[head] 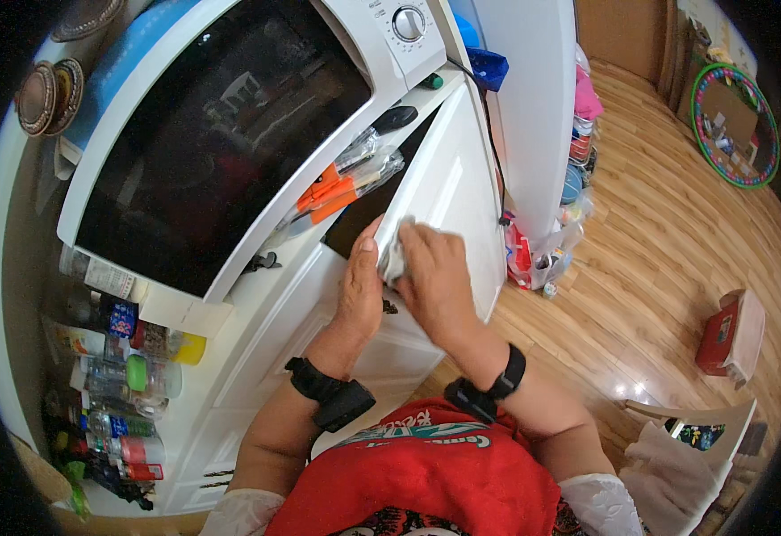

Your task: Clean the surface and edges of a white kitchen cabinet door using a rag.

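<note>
A white cabinet door [457,181] stands ajar in front of me, under the counter that bears a white microwave oven [223,134]. My left hand [361,288] grips the door's edge, thumb up. Pressed to the door face near that same edge, my right hand [437,281] holds a crumpled pale cloth [395,258], largely covered by the fingers. A dark metal handle [389,307] shows between my wrists. Both wrists wear black straps with small black devices.
Orange-handled tools in clear wrapping [337,191] lie along the counter edge. Bottles and jars [129,382] crowd the counter at left. A black cable [494,147] hangs beside the door. On the wooden floor at right are a red box [722,338] and a chair with a cloth [671,462].
</note>
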{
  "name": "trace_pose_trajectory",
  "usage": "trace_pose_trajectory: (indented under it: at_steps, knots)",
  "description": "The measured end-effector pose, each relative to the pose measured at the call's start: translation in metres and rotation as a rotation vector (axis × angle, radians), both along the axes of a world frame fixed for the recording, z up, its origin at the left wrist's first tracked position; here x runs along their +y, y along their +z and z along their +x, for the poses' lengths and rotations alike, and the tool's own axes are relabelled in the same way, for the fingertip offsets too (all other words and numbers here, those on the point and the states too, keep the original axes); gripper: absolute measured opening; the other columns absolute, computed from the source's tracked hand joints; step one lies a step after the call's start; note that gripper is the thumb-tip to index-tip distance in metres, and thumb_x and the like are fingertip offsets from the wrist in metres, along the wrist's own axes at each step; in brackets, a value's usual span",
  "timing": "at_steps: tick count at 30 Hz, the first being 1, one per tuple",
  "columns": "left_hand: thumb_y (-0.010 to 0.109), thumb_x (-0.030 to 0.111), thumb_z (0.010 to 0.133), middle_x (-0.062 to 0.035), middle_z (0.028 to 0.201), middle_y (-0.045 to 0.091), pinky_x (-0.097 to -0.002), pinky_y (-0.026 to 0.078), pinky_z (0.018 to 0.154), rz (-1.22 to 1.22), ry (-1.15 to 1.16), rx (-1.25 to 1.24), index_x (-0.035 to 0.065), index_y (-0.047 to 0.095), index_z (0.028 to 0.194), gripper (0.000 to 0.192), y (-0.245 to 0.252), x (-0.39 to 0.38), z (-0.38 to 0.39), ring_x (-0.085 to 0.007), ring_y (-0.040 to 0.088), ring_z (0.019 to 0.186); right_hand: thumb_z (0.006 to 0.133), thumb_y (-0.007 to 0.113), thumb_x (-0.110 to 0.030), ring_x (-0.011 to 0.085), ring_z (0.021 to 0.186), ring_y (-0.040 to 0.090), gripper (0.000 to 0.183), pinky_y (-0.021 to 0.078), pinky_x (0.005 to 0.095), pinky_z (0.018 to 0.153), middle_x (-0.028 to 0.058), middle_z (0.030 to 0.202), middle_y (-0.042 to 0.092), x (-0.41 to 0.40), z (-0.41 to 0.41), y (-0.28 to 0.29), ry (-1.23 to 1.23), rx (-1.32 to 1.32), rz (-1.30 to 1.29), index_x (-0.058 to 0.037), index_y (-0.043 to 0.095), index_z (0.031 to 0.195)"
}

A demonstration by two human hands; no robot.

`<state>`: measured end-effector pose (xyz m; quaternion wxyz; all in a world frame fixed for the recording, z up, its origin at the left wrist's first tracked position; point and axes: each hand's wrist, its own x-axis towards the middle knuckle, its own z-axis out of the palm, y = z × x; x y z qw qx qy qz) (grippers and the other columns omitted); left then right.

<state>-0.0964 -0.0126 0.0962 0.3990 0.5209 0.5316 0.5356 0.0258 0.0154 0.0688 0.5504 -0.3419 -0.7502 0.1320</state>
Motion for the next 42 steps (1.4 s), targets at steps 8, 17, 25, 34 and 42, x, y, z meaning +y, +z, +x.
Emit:
trace_pose_trajectory:
  at_steps: [8,17,25,34,42]
  knots:
    - [0.024,0.043,0.104,-0.0157,0.138,0.044,-0.0358,0.031,0.110,0.032,-0.024,-0.044,-0.0011,0.032,0.143,0.060,-0.003,0.001,-0.002,-0.0242,0.043,0.128,0.066,0.066,0.004,0.0379,0.097,0.050,0.062,0.0431,0.0427,0.089,0.0207,0.121,0.053,0.001,-0.006,-0.003,-0.017,0.075,-0.100,0.0050,0.049,0.126]
    - [0.024,0.041,0.104,-0.0155,0.140,0.043,-0.0357,0.031,0.111,0.042,-0.028,-0.049,-0.0010,0.032,0.143,0.058,-0.007,0.002,-0.003,-0.0230,0.042,0.130,0.066,0.062,0.007,0.0383,0.100,0.048,0.064,0.0403,0.0431,0.089,0.0207,0.122,0.052,0.009,-0.006,-0.007,0.022,0.116,-0.080,0.0031,0.048,0.129]
    - [0.024,0.041,0.104,-0.0153,0.140,0.043,-0.0357,0.030,0.111,0.017,-0.022,-0.087,0.0005,0.033,0.143,0.057,-0.007,0.001,-0.003,-0.0227,0.041,0.130,0.069,0.058,0.008,0.0383,0.102,0.047,0.062,0.0383,0.0427,0.091,0.0220,0.124,0.050,-0.002,-0.003,-0.007,0.084,0.127,-0.072,0.0029,0.049,0.129]
    - [0.025,0.042,0.104,-0.0146,0.140,0.043,-0.0364,0.030,0.111,0.002,0.000,0.007,0.0017,0.033,0.144,0.057,-0.002,0.001,-0.002,-0.0229,0.041,0.130,0.068,0.058,0.009,0.0389,0.101,0.048,0.061,0.0384,0.0440,0.093,0.0223,0.122,0.052,-0.010,-0.002,-0.006,0.126,0.147,-0.176,0.0026,0.050,0.129]
    - [0.027,0.045,0.103,-0.0149,0.140,0.043,-0.0360,0.030,0.111,0.022,-0.008,-0.117,0.0006,0.033,0.143,0.060,-0.006,0.003,-0.006,-0.0238,0.041,0.130,0.068,0.057,0.009,0.0410,0.103,0.048,0.060,0.0387,0.0448,0.092,0.0243,0.122,0.052,0.009,-0.003,-0.003,0.124,0.200,-0.158,0.0032,0.050,0.128]
